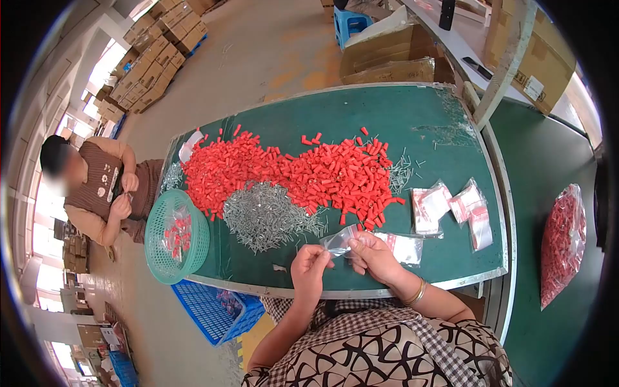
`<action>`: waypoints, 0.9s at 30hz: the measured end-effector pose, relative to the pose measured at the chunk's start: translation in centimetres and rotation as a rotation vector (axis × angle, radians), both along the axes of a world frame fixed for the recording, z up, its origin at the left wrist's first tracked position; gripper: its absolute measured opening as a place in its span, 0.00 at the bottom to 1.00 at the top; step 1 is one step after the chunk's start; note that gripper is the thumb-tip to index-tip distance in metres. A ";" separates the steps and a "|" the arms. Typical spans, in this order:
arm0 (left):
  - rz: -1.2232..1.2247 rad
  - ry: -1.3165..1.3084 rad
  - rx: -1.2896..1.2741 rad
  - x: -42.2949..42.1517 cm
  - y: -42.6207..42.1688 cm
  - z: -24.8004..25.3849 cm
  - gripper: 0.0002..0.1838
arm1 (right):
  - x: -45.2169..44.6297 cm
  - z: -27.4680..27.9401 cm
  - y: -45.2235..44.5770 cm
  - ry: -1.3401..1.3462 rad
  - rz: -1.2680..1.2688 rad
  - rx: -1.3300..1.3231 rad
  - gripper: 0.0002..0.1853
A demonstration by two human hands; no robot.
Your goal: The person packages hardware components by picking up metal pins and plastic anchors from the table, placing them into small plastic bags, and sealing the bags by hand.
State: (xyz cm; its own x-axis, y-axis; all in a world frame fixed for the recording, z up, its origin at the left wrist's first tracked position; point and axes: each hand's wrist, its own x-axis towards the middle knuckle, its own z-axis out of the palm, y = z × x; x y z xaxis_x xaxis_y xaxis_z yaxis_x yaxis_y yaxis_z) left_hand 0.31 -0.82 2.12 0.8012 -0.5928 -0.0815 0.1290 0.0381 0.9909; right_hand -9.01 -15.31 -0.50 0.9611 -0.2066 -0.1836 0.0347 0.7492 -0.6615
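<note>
Between my two hands, over the near edge of the green table, is a small clear zip bag (pixel 338 241). My left hand (pixel 310 268) pinches its left side with thumb and finger. The other side is gripped by my right hand (pixel 376 257), fingers closed. Whatever may be inside the bag is too small to make out. Just beyond lie a heap of red plastic plugs (pixel 348 174) and a pile of grey metal screws (pixel 264 216). Flat clear bags (pixel 403 248) lie beside my right hand.
More small bags (pixel 431 208) lie at the right of the table (pixel 387 106). A green basket (pixel 155 248) with filled bags stands at the left edge, above a blue crate (pixel 203 313). A large bag of red plugs (pixel 562 248) rests at far right. Another person (pixel 97 187) sits left.
</note>
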 end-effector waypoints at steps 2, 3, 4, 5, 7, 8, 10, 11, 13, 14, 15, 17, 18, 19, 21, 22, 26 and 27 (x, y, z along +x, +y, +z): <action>0.009 0.035 -0.028 0.2 0.2 0.0 0.02 | 0.1 -0.2 0.1 -0.009 -0.011 -0.002 0.07; 0.014 0.052 -0.044 0.3 0.2 0.0 0.02 | 0.1 -0.3 0.2 -0.007 -0.015 -0.007 0.07; 0.009 0.058 -0.043 0.3 0.3 0.0 0.02 | 0.1 -0.4 0.2 -0.006 -0.020 -0.012 0.07; 0.004 0.064 -0.043 0.4 0.3 -0.1 0.02 | 0.2 -0.4 0.3 0.004 -0.023 -0.039 0.07; 0.015 0.087 -0.042 0.2 0.0 0.4 0.02 | 0.2 -0.6 0.4 0.024 -0.030 -0.094 0.06; 0.031 0.105 -0.042 0.1 -0.4 1.0 0.02 | 0.2 -0.7 0.4 0.032 -0.021 -0.131 0.06; 0.033 0.119 -0.011 0.1 -0.5 1.1 0.03 | 0.2 -1.0 0.4 0.049 -0.004 -0.203 0.07; 0.020 0.115 0.021 0.3 -0.3 0.6 0.03 | 0.2 -0.9 0.4 0.066 -0.015 -0.224 0.06; 0.000 0.069 0.086 0.3 0.0 0.0 0.04 | 0.2 -0.4 0.8 0.100 -0.039 -0.265 0.06; -0.007 0.027 0.119 0.2 0.1 -0.1 0.05 | 0.3 0.2 0.9 0.064 -0.052 -0.268 0.06; -0.013 -0.014 0.153 0.0 0.1 -0.3 0.05 | 0.4 1.0 1.0 0.028 -0.065 -0.270 0.06; -0.056 -0.136 0.187 -0.1 0.0 -1.1 0.06 | 0.4 1.5 1.0 0.021 -0.056 -0.307 0.06; -0.076 -0.196 0.204 -0.2 -0.1 -0.9 0.07 | 0.3 1.6 1.0 0.050 -0.034 -0.342 0.06; -0.100 -0.277 0.251 -0.3 -0.2 -0.5 0.07 | 0.3 1.6 1.0 0.079 -0.012 -0.377 0.06; -0.149 -0.438 0.345 -0.5 -0.5 0.6 0.08 | 0.3 0.2 0.7 0.040 -0.014 -0.291 0.07; -0.170 -0.391 0.356 -0.5 -0.4 0.4 0.08 | 0.2 -0.4 0.6 0.020 -0.015 -0.246 0.07; -0.157 -0.036 0.223 -0.1 -0.1 0.2 0.08 | 0.1 -0.3 0.6 0.033 -0.068 -0.220 0.08; -0.127 0.093 0.145 0.0 -0.1 0.4 0.08 | 0.1 -0.2 0.6 0.033 -0.076 -0.229 0.08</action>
State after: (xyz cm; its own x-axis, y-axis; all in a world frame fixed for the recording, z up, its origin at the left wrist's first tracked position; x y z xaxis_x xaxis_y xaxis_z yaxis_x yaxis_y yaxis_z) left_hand 0.34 -0.95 2.51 0.7057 -0.6652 -0.2437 0.2148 -0.1269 0.9684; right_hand -8.92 -14.69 -0.71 0.9352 -0.3183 -0.1550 0.0609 0.5759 -0.8153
